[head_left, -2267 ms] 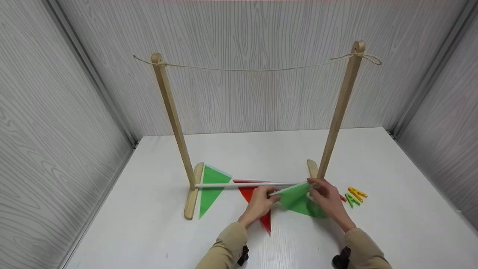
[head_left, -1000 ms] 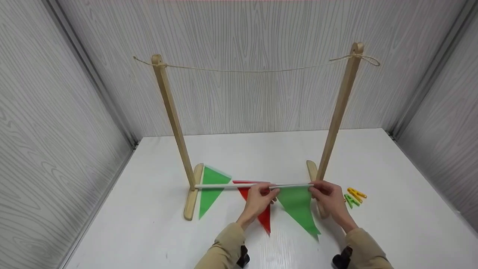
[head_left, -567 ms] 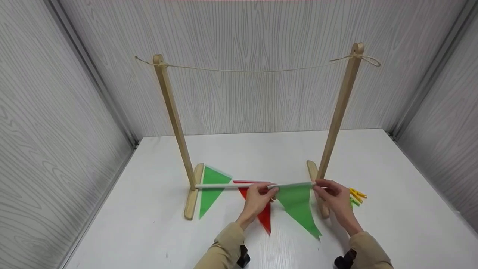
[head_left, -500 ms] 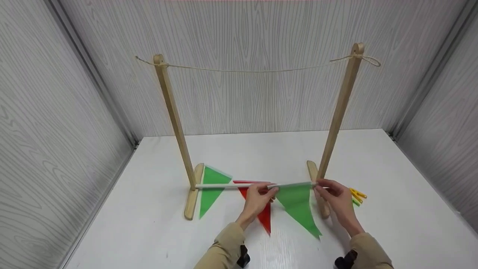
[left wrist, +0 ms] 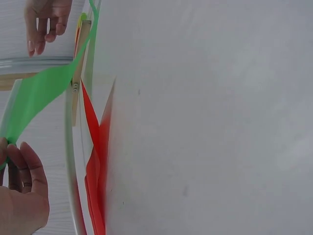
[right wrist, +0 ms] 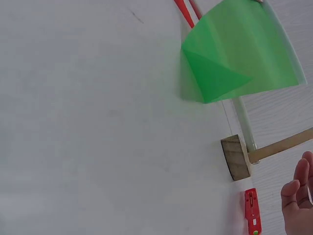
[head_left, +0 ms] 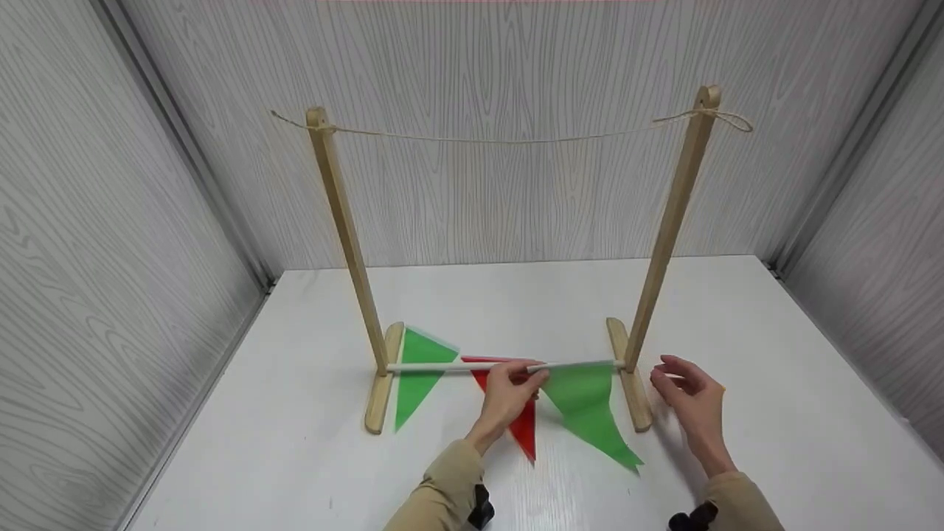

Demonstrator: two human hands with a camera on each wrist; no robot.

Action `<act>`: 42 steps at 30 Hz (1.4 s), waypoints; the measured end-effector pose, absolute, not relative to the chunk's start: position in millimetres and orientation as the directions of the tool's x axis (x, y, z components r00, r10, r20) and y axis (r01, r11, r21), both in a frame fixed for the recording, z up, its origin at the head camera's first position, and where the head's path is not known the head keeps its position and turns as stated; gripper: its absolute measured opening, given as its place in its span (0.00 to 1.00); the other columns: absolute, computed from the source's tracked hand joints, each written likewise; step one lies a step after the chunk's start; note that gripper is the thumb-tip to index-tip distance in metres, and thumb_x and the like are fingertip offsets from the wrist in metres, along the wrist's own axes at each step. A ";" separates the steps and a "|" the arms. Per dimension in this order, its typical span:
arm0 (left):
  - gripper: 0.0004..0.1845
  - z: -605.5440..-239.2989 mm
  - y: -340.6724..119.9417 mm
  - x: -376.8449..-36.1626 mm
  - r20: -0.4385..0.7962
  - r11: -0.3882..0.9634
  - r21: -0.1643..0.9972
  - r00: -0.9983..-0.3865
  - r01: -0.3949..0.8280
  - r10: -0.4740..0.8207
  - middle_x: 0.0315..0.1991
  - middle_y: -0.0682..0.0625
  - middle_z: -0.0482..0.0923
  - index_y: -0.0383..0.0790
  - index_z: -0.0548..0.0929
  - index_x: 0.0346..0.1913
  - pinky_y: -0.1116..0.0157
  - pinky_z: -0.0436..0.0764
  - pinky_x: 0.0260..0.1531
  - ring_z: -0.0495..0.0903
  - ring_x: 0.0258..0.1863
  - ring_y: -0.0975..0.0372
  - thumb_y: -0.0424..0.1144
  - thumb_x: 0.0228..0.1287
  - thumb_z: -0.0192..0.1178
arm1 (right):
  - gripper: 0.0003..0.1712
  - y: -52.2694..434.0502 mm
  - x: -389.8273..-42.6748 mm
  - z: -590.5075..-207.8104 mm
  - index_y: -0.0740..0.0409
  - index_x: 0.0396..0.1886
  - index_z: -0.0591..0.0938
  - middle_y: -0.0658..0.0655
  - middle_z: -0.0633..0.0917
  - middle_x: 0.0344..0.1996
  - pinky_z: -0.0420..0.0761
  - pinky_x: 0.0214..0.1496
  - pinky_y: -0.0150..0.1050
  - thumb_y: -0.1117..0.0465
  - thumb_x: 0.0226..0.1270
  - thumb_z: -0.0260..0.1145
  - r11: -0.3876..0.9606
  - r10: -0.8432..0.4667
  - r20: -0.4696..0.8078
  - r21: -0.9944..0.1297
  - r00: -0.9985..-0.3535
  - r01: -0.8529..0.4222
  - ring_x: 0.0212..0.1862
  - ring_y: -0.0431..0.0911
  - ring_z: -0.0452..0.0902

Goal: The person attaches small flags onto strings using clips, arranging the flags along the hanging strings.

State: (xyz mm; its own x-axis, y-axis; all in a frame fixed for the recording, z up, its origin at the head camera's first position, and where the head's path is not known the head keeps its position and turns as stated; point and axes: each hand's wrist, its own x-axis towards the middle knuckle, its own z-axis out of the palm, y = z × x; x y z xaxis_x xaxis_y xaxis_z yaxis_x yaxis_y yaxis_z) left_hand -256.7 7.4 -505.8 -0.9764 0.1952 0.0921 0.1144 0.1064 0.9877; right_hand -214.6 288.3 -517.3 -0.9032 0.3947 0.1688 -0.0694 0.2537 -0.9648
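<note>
Head looks down; wrists close, sharing green pennant (head_left: 586, 409).

left hand (head_left: 507, 391) pinching white band (head_left: 472, 366), right hand (head_left: 689, 398) free beside green flag (head_left: 586, 409)

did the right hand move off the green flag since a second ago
Yes. The right hand has let go of the green flag and moved rightward, past the right wooden post's foot, and now holds nothing.

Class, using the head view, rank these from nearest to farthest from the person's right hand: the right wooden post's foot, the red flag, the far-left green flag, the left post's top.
From the right hand:
1. Right wooden post's foot, just to its left.
2. Red flag, near the table's middle, by the left hand.
3. Far-left green flag, beside the left post's base.
4. Left post's top, high up, far left.
</note>
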 end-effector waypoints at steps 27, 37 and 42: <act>0.11 -505.8 6.1 -254.9 0.114 0.079 0.988 -0.969 0.134 0.219 0.34 0.43 0.85 0.36 0.88 0.48 0.57 0.87 0.38 0.80 0.28 0.61 0.36 0.66 0.67 | 0.30 297.9 -216.2 -523.8 0.72 0.66 0.72 0.76 0.78 0.57 0.79 0.62 0.54 0.63 0.66 0.65 0.560 0.392 -0.027 -0.786 -0.920 0.262 0.55 0.64 0.76; 0.12 -506.6 5.3 -257.5 0.101 0.097 0.988 -0.972 0.124 0.212 0.35 0.45 0.86 0.37 0.88 0.49 0.52 0.87 0.42 0.82 0.32 0.53 0.37 0.66 0.67 | 0.28 295.5 -219.7 -525.0 0.74 0.65 0.72 0.77 0.78 0.57 0.78 0.65 0.59 0.67 0.69 0.63 0.589 0.376 -0.042 -0.761 -0.926 0.273 0.55 0.66 0.76; 0.11 -506.5 4.6 -256.9 0.099 0.094 0.988 -0.974 0.120 0.206 0.35 0.46 0.85 0.38 0.88 0.48 0.49 0.87 0.43 0.83 0.35 0.48 0.37 0.66 0.67 | 0.25 295.1 -220.3 -525.1 0.74 0.64 0.74 0.77 0.79 0.57 0.78 0.65 0.59 0.68 0.71 0.62 0.599 0.359 -0.037 -0.757 -0.933 0.260 0.56 0.66 0.76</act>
